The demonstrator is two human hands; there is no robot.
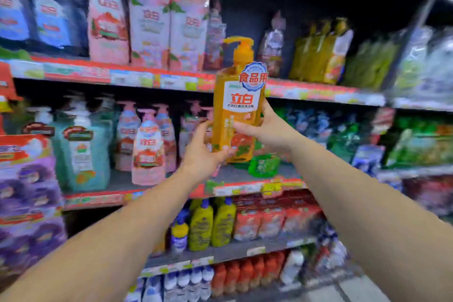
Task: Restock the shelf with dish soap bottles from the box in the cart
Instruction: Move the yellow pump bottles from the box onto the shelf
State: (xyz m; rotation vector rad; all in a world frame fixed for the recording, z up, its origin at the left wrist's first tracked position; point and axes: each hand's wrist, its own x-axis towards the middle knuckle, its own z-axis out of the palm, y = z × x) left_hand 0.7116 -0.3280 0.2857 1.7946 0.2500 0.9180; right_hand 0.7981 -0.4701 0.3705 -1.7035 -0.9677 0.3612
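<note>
Orange soap bottle [236, 115], with its pump top upright, is held in the air in front of the middle shelf [245, 176], above a bare stretch of it. Left hand [203, 152] grips the bottle's lower left side; right hand [267, 127] wraps round its right side, thumb across the label. Pink bottles [147, 147] stand left of the orange one, and a green pouch [263, 165] sits just below it.
</note>
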